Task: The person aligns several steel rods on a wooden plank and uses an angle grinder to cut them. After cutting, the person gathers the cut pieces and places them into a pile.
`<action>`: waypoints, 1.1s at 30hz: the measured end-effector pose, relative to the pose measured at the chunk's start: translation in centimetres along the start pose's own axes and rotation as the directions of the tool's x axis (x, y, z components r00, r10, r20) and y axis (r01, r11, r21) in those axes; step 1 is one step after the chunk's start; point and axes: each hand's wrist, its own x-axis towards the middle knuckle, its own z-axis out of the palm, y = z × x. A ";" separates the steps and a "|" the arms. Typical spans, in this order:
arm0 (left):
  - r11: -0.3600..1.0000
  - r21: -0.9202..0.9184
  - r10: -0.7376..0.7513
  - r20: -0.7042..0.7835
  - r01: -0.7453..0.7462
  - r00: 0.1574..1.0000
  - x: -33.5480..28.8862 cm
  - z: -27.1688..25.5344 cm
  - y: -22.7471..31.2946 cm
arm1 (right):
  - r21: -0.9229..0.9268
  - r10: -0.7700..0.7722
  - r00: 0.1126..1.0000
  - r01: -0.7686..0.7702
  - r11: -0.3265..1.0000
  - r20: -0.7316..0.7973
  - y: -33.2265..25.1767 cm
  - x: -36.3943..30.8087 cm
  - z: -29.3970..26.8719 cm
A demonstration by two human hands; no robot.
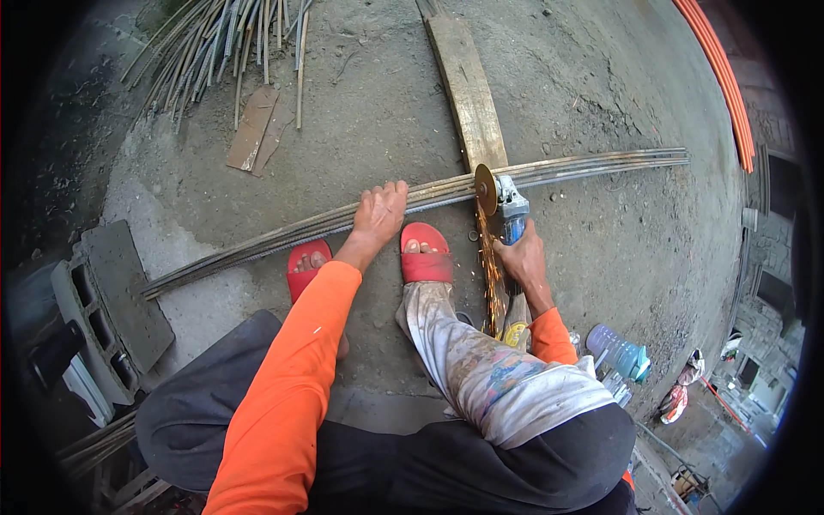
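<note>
A bundle of several thin steel rebars [322, 225] runs across the ground, rising from the left toward the far right. My left hand [380, 213] is closed over the bundle just left of its middle. In my right hand [522, 257] is a blue and silver angle grinder [513, 206]. Its round brown disc [487, 190] stands upright against the rebars, and orange sparks [491, 283] stream down from it toward me. Beneath the bars near the disc lies a wooden plank [468, 94]. Whether the disc has gone through any bar cannot be made out.
My feet in red sandals [427, 266] stand close to the bars. A hollow concrete block [124, 296] is by their left end. More rebars [227, 43] are piled far left, beside a brown board piece [253, 133]. A bottle [618, 352] lies right; orange pipes [725, 77] line the far right.
</note>
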 end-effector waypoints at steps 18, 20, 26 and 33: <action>0.996 -0.068 -0.045 0.081 0.051 0.996 0.1 0.1 -0.2 | 0.068 -0.092 0.996 0.091 0.994 0.019 -0.1 1.7 0.0; 0.996 -0.067 -0.048 0.101 0.055 0.994 0.4 0.0 0.0 | 0.038 -0.077 0.997 0.077 0.996 -0.006 0.6 1.2 0.2; 0.997 -0.059 -0.040 0.088 0.046 0.995 0.3 0.0 0.1 | 0.005 -0.005 1.000 0.005 1.000 -0.003 1.4 -0.4 0.4; 0.984 -0.165 -0.050 0.117 0.069 0.992 0.0 -1.0 0.1 | 0.129 -0.018 0.999 0.022 0.991 -0.039 0.8 -1.0 -0.6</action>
